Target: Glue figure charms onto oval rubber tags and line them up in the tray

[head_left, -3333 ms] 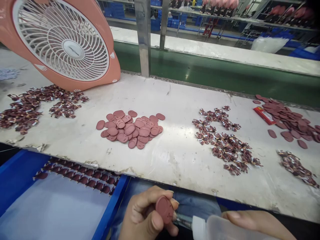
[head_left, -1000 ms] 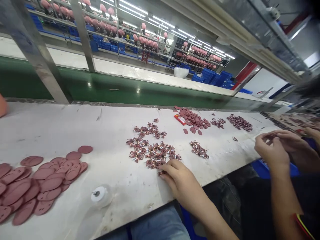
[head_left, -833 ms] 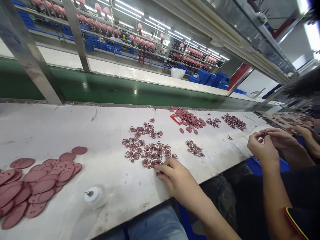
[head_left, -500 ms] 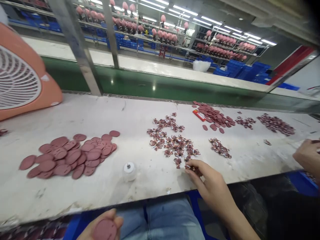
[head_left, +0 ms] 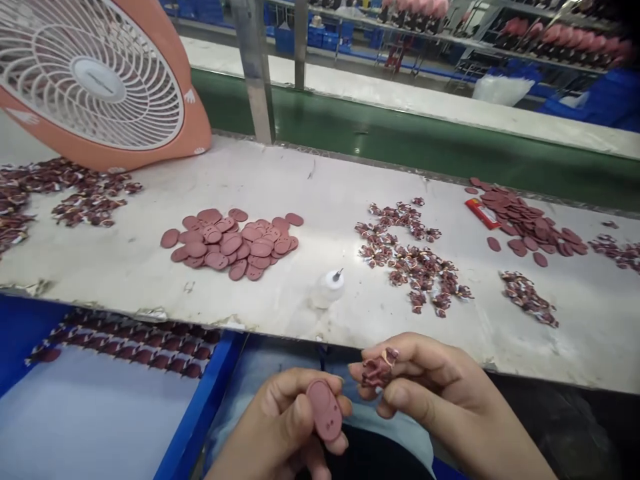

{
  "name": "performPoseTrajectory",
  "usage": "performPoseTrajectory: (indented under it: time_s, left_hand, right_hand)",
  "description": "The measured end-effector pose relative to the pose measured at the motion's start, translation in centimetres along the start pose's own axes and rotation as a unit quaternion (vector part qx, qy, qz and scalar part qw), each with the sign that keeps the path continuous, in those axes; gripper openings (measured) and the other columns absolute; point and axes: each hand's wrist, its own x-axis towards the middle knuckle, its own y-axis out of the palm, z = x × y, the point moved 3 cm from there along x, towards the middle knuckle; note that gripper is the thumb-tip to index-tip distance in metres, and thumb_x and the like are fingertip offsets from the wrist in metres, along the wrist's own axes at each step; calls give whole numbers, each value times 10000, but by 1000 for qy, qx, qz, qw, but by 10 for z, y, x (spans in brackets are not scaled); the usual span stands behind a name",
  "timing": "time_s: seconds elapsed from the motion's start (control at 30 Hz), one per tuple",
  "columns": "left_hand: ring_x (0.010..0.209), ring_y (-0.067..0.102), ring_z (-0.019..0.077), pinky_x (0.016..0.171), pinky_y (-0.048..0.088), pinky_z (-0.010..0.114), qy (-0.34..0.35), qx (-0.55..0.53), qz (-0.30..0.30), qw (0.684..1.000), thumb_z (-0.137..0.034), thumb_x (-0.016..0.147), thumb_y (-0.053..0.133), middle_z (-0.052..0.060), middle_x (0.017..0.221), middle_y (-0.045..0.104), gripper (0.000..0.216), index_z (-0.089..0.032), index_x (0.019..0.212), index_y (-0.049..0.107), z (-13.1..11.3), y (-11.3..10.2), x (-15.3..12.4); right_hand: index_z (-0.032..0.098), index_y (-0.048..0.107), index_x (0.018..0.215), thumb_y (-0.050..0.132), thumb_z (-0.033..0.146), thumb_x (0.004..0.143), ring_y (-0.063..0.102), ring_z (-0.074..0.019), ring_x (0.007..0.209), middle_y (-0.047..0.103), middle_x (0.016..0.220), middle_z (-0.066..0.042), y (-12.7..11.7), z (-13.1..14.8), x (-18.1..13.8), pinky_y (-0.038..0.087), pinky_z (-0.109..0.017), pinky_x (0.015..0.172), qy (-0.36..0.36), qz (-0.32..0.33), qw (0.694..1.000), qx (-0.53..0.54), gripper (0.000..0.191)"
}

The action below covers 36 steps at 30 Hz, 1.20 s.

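My left hand point(head_left: 285, 417) is closed on a flat, oval, dull-red disc point(head_left: 324, 410) with small holes near its lower end. Beside it, my right hand point(head_left: 435, 393) pinches a small dark-red figurine point(head_left: 379, 369) between thumb and fingers. Disc and figurine are close but apart, held over my lap in front of the table edge. On the table lie a heap of similar discs point(head_left: 230, 243) and a cluster of small figurines point(head_left: 415, 257). Between these stands a white bottle point(head_left: 329, 288) with a thin dark tip.
An orange fan point(head_left: 195, 127) stands at the back left, with more figurines point(head_left: 90, 203) before it. A blue bin point(head_left: 193, 407) at lower left holds rows of assembled pieces. Farther right are a red packet point(head_left: 483, 213), another disc heap point(head_left: 530, 223) and a small figurine group point(head_left: 527, 297).
My right hand has lifted a figurine off the table and brought it beside the disc in my left hand. My left hand has risen, and the view has turned left.
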Motion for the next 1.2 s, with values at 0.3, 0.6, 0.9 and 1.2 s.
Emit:
performPoseTrajectory:
  time_s: [0.3,0.6,0.9,1.2]
  left_hand:
    - [520,597,88,442,479,141,-24,1,34,999,-513,499,882,-7,533,643,382,-180,664,793,-6,0,-5]
    - [530,606,84,452,492,140,-16,-4,48,999,-506,546,871,-10,550,657,377,-160,663,780,-3,-5,-4]
    - [501,577,66,441,488,129,-24,-9,42,999,-533,561,852,-4,551,644,416,-137,651,765,1,-7,1]
    - [471,558,54,418,461,100,6,-48,18,999,-509,619,839,7,550,646,374,-145,667,771,11,-10,5]
  right_hand:
    - [281,705,1050,742,110,841,692,-83,695,740,826,40,26,28,11,547,-121,685,-182,71,933,-302,273]
    - [271,646,985,674,236,928,700,-108,663,734,769,48,30,36,12,545,-180,621,-219,123,866,-432,72]
    - [274,639,968,658,192,928,711,-128,689,748,817,26,35,41,15,553,-192,597,-225,139,850,-456,93]
    - [266,636,933,674,108,884,709,-89,703,735,810,65,32,33,19,543,-148,647,-188,143,875,-422,170]
